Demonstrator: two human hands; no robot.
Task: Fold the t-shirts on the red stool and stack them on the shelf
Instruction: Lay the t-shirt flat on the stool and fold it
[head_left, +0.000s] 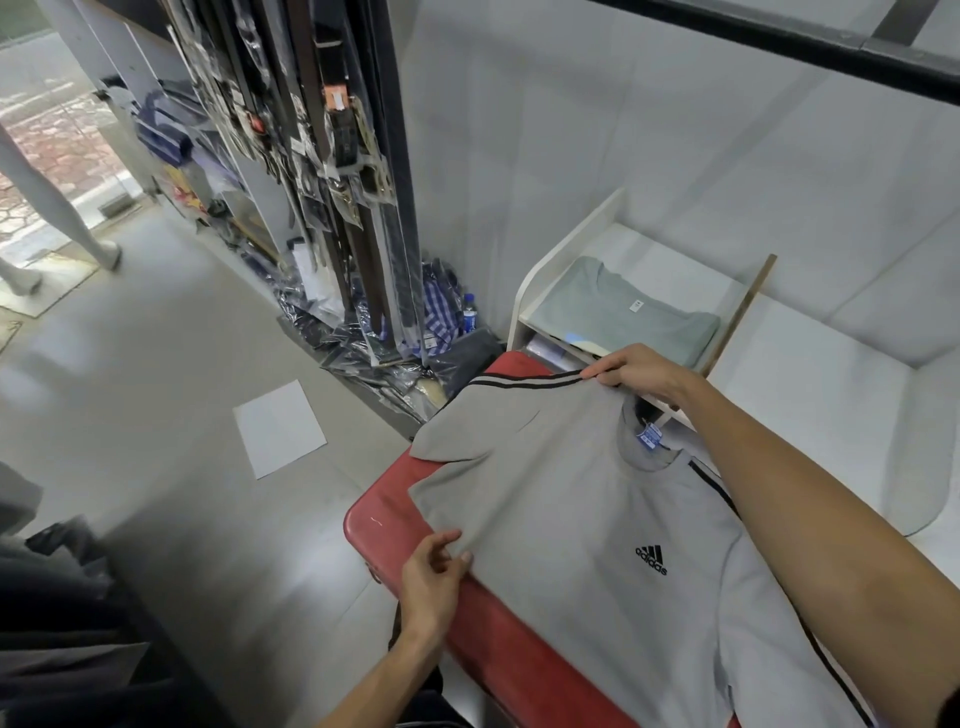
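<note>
Packaged belts (332, 156) hang above a blue-capped bottle (468, 313) on the floor.

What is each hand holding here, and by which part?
Both hold the grey t-shirt on the red stool. The left hand pinches the folded side edge; the right hand pinches the striped shoulder by the collar.

The grey t-shirt (597, 499) on the red stool (498, 639) bears a black "adidas" wordmark with its three-bar logo on the chest. Its blue neck tag (648, 434) is too small to read, perhaps size print.
</note>
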